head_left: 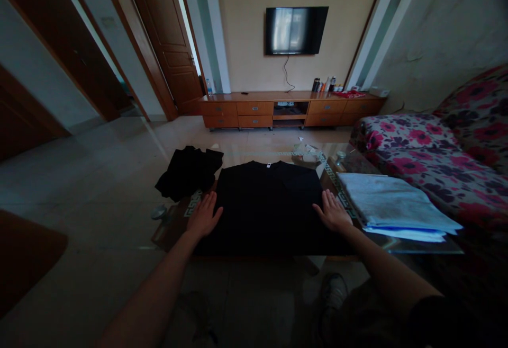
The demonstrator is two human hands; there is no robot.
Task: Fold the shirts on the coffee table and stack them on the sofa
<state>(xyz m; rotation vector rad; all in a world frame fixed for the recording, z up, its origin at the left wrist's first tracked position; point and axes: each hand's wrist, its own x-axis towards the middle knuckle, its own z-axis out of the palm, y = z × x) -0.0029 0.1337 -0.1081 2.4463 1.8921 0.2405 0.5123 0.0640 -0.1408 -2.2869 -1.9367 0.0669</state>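
A black T-shirt (270, 210) lies spread flat on the glass coffee table (377, 163), its neckline and small white label on the far side. My left hand (203, 215) rests at the shirt's left edge, fingers stretched out and thumb apart. At the opposite edge, my right hand (332, 211) lies flat with its fingers extended, touching the cloth. Neither hand grips anything. Beyond my left hand sits a crumpled heap of black clothing (189, 172) at the table's left end. To the right of my right hand is a stack of folded light-coloured cloth (397, 202).
Some crumpled plastic (306, 150) lies at the table's far edge. A floral-covered sofa (420, 136) stands on the right. Across the floor is a low wooden TV cabinet (254, 108) with bottles on it, below a wall-mounted television (297, 30). A brown rounded piece of furniture (29, 258) is at left.
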